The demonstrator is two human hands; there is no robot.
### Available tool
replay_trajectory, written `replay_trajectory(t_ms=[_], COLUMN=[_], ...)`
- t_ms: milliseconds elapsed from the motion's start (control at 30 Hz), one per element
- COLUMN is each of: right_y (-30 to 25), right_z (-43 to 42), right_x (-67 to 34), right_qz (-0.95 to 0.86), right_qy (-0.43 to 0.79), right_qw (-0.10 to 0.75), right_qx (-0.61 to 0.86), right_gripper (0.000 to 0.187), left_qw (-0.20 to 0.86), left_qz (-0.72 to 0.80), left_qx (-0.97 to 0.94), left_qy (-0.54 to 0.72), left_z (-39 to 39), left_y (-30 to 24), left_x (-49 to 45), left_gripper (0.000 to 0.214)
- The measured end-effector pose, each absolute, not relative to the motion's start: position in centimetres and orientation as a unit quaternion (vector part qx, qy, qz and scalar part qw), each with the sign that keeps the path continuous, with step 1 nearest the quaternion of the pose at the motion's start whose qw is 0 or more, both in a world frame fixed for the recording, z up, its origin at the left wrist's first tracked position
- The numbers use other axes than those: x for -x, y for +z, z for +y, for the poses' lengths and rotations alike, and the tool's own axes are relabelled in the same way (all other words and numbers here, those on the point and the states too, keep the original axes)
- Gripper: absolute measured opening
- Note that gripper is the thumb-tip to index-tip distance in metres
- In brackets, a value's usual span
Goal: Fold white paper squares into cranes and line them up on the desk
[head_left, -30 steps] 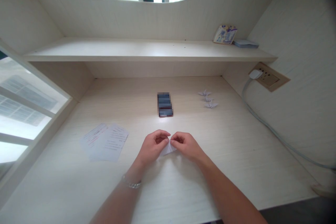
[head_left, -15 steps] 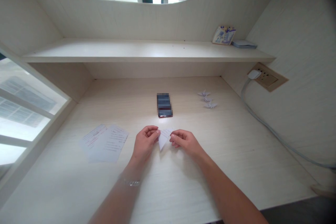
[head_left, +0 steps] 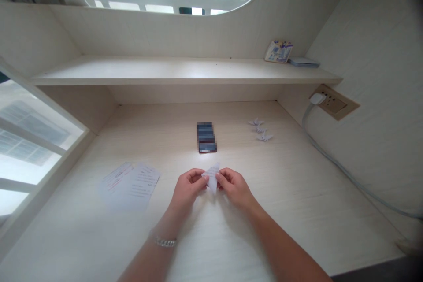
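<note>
Between my two hands is a small folded paper (head_left: 212, 176), white with lines of writing and a point at its lower end. My left hand (head_left: 190, 187) pinches its left edge between thumb and fingers. On the opposite edge, the thumb and fingers of my right hand (head_left: 234, 186) close on the same paper. A phone (head_left: 206, 137) lies flat just beyond my hands, its screen blurred out. Farther right, several small paper cranes (head_left: 263, 138) sit in a short row on the desk.
Sheets of written paper (head_left: 134, 187) lie at the left of the desk (head_left: 287, 211). A shelf (head_left: 158, 68) crosses the back and bears a small printed packet (head_left: 279, 51) and a flat pad (head_left: 304, 62). A cable (head_left: 343, 171) runs from the wall socket (head_left: 335, 101) down the right side.
My hands have come closer together, and my right hand now grips the paper's right edge. The paper has turned, with its upper corner pointing up. The whole view has shifted slightly downward.
</note>
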State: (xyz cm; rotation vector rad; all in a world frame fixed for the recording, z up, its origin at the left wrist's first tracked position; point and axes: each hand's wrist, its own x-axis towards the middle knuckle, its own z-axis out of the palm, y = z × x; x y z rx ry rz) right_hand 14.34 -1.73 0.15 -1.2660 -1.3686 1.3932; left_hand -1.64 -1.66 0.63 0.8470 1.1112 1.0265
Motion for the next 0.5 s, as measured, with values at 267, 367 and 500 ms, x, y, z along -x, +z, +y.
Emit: replay_trajectory(t_ms=[267,367,500], right_y=[0.4,1.1,1.8], right_z=[-2.0,-2.3,-2.6], right_x=[-14.1,-13.9,-13.8], right_qz=[-0.576,-0.587,-0.622], right_qy=[0.5,0.482,0.408], right_qw=[0.388,0.401,0.423], right_qx=[0.518,0.512,0.518], right_gripper=[0.026,0.021,0.013], left_qw=[0.628,0.652,0.668], left_qz=[0.496,0.473,0.458], left_qx=[-0.359,-0.319,-0.331], left_qy=[0.481,0.499,0.485], left_z=[-1.6,-1.5,-1.6], left_y=[0.8,0.7,0.7], left_x=[1.9,1.9,1.8], left_gripper=[0.023,0.024,0.023])
